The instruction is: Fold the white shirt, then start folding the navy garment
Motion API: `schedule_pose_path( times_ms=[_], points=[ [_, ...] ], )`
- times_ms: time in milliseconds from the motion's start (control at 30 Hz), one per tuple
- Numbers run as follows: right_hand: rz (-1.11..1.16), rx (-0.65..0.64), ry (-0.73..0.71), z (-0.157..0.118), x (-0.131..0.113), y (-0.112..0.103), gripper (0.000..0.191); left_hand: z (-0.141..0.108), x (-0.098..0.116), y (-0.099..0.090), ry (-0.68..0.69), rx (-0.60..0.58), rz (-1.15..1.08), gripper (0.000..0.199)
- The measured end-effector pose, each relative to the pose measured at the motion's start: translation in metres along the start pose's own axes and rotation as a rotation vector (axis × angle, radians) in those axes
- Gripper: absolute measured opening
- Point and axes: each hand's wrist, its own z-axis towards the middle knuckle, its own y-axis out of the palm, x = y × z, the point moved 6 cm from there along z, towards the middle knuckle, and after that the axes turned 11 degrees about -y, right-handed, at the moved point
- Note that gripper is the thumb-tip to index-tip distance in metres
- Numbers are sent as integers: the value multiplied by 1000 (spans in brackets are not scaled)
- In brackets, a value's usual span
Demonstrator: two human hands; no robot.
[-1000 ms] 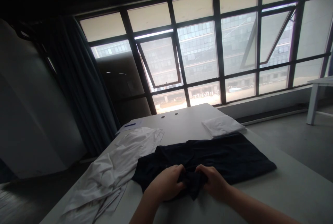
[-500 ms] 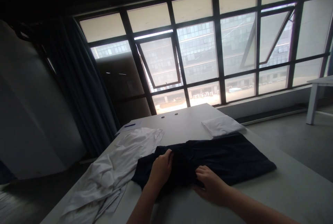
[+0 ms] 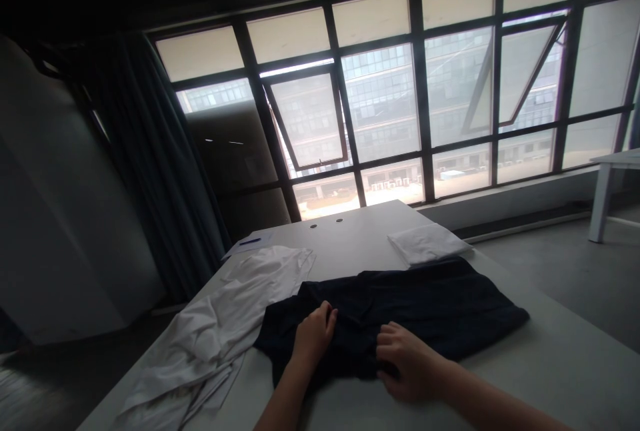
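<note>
A dark navy garment lies spread across the white table in front of me, its kind not clear. My left hand is closed on the cloth near the garment's left part, thumb and fingers pressed together. Farther right, my right hand is curled round the garment's near edge, and its fingertips are partly hidden. Between the two hands the cloth lies low, with a few soft folds. To the left, a crumpled white garment touches the navy one.
Behind the navy garment sits a folded white cloth. A pen rests on a paper at the far left corner. Windows with tilted panes rise beyond the table, and a second table stands at right.
The dark cloth that was bunched up between my hands now lies flatter. My left hand has come down slightly, and my right hand has barely shifted.
</note>
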Motion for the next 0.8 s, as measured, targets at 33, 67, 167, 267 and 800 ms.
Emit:
schedule_pose_path(
  times_ms=[33, 67, 167, 267, 800],
  points=[
    [4, 22, 35, 0, 2, -3, 10, -1, 1, 5, 19, -16, -2, 25],
    [14, 37, 71, 0, 4, -6, 11, -2, 1, 9, 36, -29, -6, 23],
    [58, 46, 137, 0, 9, -9, 2, -2, -1, 15, 62, -51, -20, 19],
    [83, 41, 142, -1, 12, -8, 10, -1, -4, 15, 68, -56, -32, 18],
    [-16, -56, 138, 3, -1, -10, 17, 0, -7, 17, 65, -107, -59, 20]
  ],
)
